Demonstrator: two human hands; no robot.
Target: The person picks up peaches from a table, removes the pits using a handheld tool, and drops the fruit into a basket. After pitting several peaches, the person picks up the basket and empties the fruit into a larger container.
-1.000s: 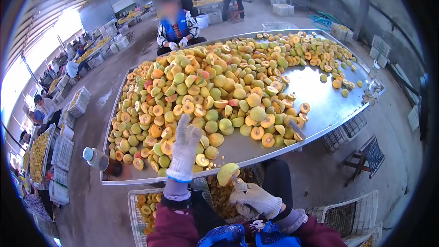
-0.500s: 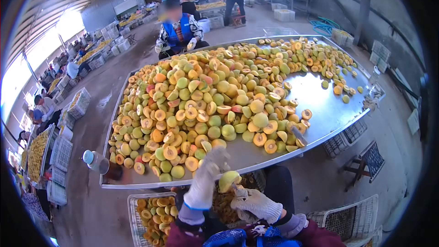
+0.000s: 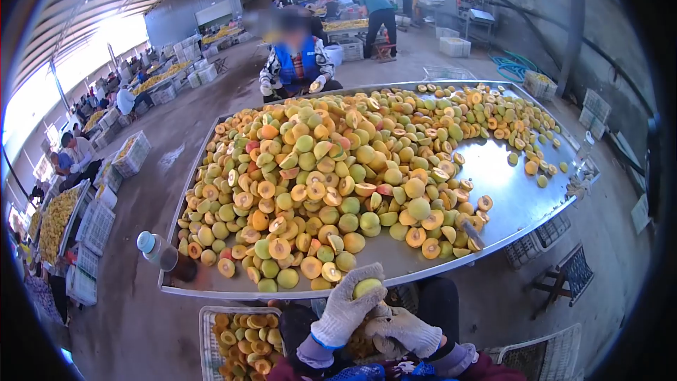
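Gloved left hand [image 3: 350,308] grips a peach [image 3: 366,287] at the frame's lower centre; the right hand [image 3: 407,332] curls closed beside it, contents unclear.

Bright metal out front: the surface [image 3: 504,194] flashes glossy and smooth, glare bouncing off its bare patch! Matt, rough knitted cloth wraps the left hand [image 3: 350,309] and right hand [image 3: 410,331]. Smooth skin on the fruit half [image 3: 367,287]. Down below, a ridged plastic crate [image 3: 207,342]; alongside, see-through plastic by its look, a smooth bottle [image 3: 163,252]. And dull, scuffed concrete for the floor [image 3: 130,261]!
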